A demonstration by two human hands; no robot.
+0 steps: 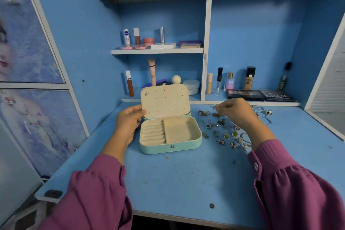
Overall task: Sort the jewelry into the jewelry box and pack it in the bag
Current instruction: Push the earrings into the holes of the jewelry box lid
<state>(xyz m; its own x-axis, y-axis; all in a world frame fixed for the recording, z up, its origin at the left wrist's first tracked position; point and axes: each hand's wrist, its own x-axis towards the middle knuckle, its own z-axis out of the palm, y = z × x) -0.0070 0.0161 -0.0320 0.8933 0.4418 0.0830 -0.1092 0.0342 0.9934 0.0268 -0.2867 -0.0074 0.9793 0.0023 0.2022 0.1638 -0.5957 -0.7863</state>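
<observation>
left hand holding lid, right hand pinching earring

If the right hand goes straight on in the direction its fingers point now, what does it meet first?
The right hand points left, pinching a small piece. Going straight on, it would probably first meet the raised lid of the jewelry box, though depth is unclear.

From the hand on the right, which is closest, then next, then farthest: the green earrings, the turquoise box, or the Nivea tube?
From the right hand:
1. Green earrings, just below it on the table.
2. Turquoise box, to its left.
3. Nivea tube, up on the shelf, far left.
</observation>
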